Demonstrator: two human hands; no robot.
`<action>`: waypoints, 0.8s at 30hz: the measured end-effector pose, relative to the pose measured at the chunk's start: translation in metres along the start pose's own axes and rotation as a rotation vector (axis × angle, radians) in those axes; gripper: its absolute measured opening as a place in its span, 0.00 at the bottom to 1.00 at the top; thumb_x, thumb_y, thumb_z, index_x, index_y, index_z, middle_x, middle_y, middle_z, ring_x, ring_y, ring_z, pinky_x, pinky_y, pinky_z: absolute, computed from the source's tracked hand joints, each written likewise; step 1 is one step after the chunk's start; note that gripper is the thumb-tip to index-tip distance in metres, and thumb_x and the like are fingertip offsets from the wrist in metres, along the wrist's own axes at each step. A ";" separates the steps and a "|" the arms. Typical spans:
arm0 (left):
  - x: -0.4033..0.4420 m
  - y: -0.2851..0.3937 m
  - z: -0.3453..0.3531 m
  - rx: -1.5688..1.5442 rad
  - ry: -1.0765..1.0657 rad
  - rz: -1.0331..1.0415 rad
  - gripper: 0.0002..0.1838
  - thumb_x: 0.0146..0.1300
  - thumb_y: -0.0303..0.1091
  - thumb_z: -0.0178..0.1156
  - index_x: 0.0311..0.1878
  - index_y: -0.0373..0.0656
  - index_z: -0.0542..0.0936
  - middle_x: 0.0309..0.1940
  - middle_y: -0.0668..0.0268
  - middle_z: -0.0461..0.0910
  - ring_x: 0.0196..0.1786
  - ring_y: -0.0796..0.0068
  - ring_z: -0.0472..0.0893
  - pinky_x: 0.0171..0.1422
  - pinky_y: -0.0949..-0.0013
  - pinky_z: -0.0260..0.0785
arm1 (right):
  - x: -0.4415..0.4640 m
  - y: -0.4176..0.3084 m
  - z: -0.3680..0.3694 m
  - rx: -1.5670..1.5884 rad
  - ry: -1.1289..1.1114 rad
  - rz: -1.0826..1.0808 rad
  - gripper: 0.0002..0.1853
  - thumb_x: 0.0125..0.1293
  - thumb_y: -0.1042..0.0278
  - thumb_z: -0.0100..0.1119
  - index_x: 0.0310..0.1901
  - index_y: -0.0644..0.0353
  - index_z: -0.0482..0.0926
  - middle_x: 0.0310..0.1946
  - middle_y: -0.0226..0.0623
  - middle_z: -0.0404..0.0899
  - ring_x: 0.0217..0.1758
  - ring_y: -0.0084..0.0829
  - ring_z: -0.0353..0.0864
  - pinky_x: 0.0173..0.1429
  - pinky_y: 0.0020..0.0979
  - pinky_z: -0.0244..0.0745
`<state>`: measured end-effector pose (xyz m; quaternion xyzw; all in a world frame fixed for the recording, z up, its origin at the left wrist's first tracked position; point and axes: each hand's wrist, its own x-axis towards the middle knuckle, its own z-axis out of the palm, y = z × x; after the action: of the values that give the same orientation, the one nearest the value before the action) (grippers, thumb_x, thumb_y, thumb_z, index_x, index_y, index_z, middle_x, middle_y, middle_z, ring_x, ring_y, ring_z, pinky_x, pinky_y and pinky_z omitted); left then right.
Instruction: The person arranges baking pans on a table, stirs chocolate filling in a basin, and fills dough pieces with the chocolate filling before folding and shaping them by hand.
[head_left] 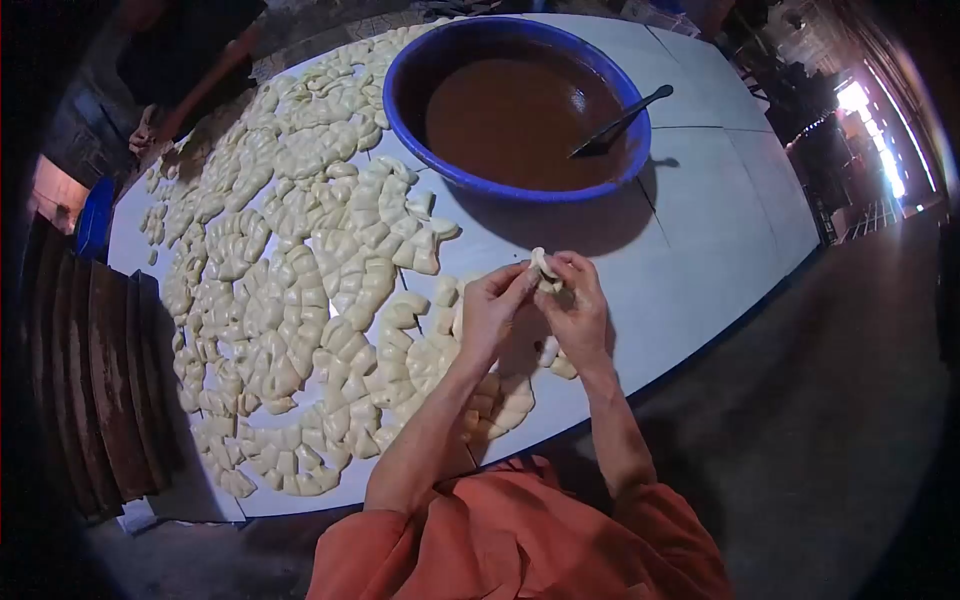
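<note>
Between my two hands is a small piece of pale dough (541, 262), bent into a curl and raised above the table. My left hand (494, 310) is closed, its thumb and fingertips pinching the left side of the dough. On the other side, my right hand (578, 312) has its fingers curled around the dough's right edge. Many cut dough pieces (285, 300) lie packed together to the left, several of them close under my forearms. Beyond my hands stands a blue basin (440, 170) holding a smooth brown paste (515, 120).
A black long-handled utensil (630, 115) leans in the basin, its handle over the right rim. The white tiled table (720, 230) ends in a curved edge near my body. Stacked brown trays (105, 380) stand at left. Another person's hand (145, 132) is at the far left.
</note>
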<state>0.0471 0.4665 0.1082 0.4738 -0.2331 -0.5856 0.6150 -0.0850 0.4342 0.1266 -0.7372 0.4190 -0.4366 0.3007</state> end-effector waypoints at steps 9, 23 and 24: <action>0.004 0.016 0.002 0.130 -0.125 -0.022 0.17 0.65 0.38 0.65 0.51 0.35 0.81 0.41 0.64 0.84 0.43 0.77 0.82 0.47 0.74 0.76 | -0.002 0.016 -0.007 0.233 -0.112 0.320 0.05 0.64 0.76 0.62 0.41 0.64 0.82 0.35 0.31 0.81 0.39 0.21 0.79 0.46 0.24 0.75; 0.004 0.011 0.010 0.098 -0.280 -0.060 0.14 0.64 0.34 0.65 0.51 0.40 0.82 0.43 0.67 0.83 0.45 0.78 0.81 0.46 0.72 0.79 | -0.018 0.037 -0.006 0.322 0.206 -0.093 0.11 0.64 0.75 0.63 0.47 0.59 0.77 0.49 0.38 0.75 0.47 0.30 0.79 0.44 0.30 0.77; 0.003 0.013 0.011 0.125 -0.300 -0.063 0.14 0.66 0.34 0.63 0.51 0.39 0.81 0.43 0.66 0.83 0.45 0.78 0.81 0.46 0.72 0.79 | -0.018 0.036 -0.001 0.309 0.275 -0.137 0.11 0.64 0.74 0.63 0.48 0.57 0.75 0.47 0.38 0.77 0.45 0.30 0.80 0.41 0.31 0.77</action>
<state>0.0447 0.4587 0.1233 0.4254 -0.3434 -0.6532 0.5239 -0.1034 0.4328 0.0913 -0.6427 0.3332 -0.6114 0.3196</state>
